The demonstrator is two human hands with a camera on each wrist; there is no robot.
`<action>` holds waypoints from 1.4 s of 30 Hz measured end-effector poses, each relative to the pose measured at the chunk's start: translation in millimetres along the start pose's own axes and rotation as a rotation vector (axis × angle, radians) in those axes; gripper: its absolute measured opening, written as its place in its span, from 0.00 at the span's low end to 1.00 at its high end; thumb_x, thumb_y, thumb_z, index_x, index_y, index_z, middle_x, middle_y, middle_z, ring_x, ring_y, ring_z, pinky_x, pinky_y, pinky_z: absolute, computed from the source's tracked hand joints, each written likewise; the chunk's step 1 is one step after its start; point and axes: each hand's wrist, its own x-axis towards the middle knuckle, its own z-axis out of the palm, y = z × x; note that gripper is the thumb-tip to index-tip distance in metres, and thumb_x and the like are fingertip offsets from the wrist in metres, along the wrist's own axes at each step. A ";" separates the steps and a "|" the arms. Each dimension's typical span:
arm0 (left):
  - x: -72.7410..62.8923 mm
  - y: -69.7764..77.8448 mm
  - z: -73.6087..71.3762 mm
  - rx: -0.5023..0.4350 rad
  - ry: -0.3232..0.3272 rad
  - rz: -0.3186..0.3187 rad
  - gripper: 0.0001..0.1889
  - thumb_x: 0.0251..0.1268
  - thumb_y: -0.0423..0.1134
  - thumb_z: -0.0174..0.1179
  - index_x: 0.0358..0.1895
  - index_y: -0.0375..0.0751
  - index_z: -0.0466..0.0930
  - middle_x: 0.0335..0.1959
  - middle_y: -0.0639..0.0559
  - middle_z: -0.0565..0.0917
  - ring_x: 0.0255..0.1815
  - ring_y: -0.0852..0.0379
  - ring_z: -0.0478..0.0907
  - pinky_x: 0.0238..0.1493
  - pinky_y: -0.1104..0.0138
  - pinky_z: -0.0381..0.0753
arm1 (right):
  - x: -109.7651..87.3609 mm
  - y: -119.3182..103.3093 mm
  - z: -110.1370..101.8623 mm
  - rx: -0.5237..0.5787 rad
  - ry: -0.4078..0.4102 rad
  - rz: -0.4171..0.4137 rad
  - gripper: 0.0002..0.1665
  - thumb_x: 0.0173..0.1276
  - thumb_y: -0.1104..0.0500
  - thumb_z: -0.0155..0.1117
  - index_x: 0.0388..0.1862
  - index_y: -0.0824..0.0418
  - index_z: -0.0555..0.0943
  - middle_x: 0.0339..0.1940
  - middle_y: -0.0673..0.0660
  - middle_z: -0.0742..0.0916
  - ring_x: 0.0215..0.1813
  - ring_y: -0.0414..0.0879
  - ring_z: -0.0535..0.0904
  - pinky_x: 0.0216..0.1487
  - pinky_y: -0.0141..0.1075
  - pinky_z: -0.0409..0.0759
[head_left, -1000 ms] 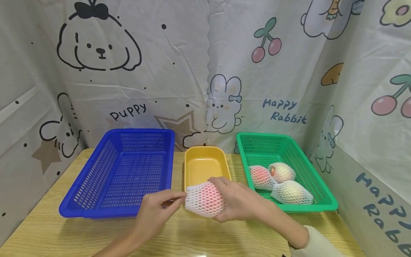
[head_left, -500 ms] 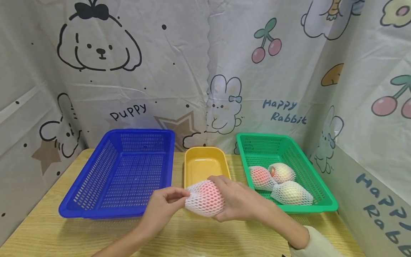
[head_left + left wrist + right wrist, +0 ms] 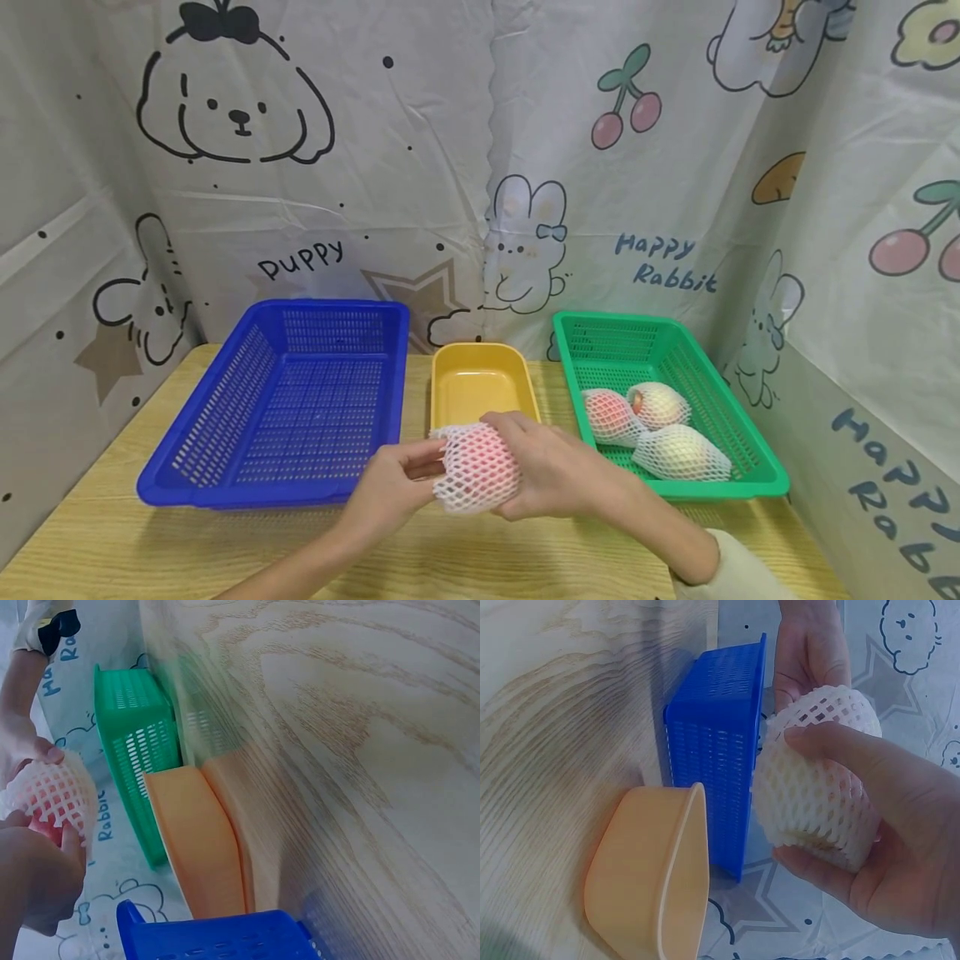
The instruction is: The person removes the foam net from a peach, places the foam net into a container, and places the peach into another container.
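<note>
My right hand [image 3: 562,475] grips a round, pink-red fruit [image 3: 495,467] wrapped in a white foam net [image 3: 459,492], above the table's front part. Thumb and fingers go round it from the right in the right wrist view. At the net's left end is my left hand [image 3: 390,492], its fingertips and thumb holding the mouth of the net spread apart. Through that opening the red skin of the fruit [image 3: 46,826] shows in the left wrist view. Part of the fruit is hidden behind my right hand.
Behind the hands stands a yellow tray [image 3: 483,392]. To the left is a blue basket [image 3: 258,500], to the right a green basket [image 3: 750,485] holding three netted fruits [image 3: 682,450]. A printed cloth [image 3: 420,167] hangs behind the wooden table [image 3: 480,558].
My left hand has shifted right and closer to the fruit. The net's left end, earlier pinched together at the fingertips, now stands wide. My right hand keeps its grip in nearly the same place.
</note>
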 end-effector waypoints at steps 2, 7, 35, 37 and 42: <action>0.5 -1.0 0.0 -0.005 -0.003 -0.001 0.28 0.54 0.22 0.64 0.60 0.14 0.70 0.52 0.26 0.81 0.51 0.37 0.82 0.50 0.63 0.84 | -0.3 -0.5 0.1 0.005 -0.001 -0.005 0.53 0.49 0.47 0.81 0.70 0.59 0.65 0.56 0.56 0.80 0.50 0.45 0.80 0.48 0.37 0.83; 2.1 -1.2 0.7 -0.055 -0.026 0.002 0.29 0.56 0.24 0.66 0.62 0.16 0.70 0.53 0.28 0.81 0.53 0.38 0.82 0.50 0.63 0.84 | 0.4 -1.7 0.2 0.011 0.011 -0.026 0.53 0.50 0.48 0.81 0.70 0.61 0.65 0.57 0.58 0.80 0.51 0.46 0.80 0.50 0.38 0.83; 9.3 -6.8 -0.8 -0.053 -0.090 0.074 0.42 0.49 0.21 0.64 0.68 0.11 0.54 0.56 0.25 0.77 0.52 0.42 0.81 0.50 0.66 0.83 | 7.7 -8.1 4.4 0.058 0.011 -0.064 0.52 0.59 0.48 0.78 0.75 0.63 0.60 0.68 0.61 0.75 0.65 0.51 0.75 0.62 0.43 0.78; 9.2 -5.9 -0.8 -0.060 -0.093 0.056 0.43 0.48 0.20 0.65 0.69 0.12 0.53 0.57 0.24 0.76 0.54 0.39 0.80 0.51 0.67 0.82 | 7.7 -8.4 4.3 0.058 0.007 -0.067 0.52 0.59 0.49 0.77 0.75 0.62 0.60 0.67 0.61 0.76 0.64 0.51 0.75 0.62 0.43 0.78; 8.0 -3.2 -0.5 -0.056 -0.087 0.045 0.45 0.47 0.21 0.67 0.70 0.13 0.52 0.59 0.24 0.74 0.55 0.38 0.79 0.52 0.68 0.81 | 8.3 -9.2 3.2 0.075 -0.010 -0.064 0.51 0.60 0.50 0.77 0.75 0.61 0.60 0.68 0.61 0.76 0.65 0.52 0.75 0.63 0.44 0.77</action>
